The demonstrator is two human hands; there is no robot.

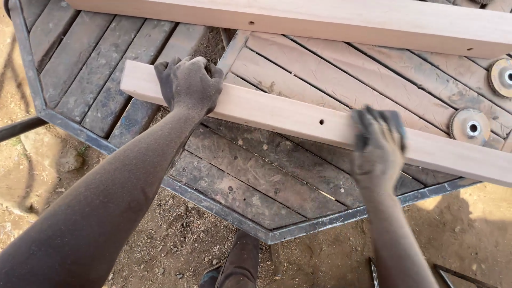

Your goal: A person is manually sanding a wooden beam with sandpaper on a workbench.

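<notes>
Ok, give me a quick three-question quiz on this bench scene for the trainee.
1. True or false: the left hand grips the near wooden plank close to its left end.
2. What does the right hand press against that plank? A) a hammer B) a dark piece of abrasive sheet C) a paintbrush
3. How many round grinding discs lie on the slatted table at the right?

Key:
1. True.
2. B.
3. Two: one beside the near plank, one farther back, just below the far plank.
</notes>
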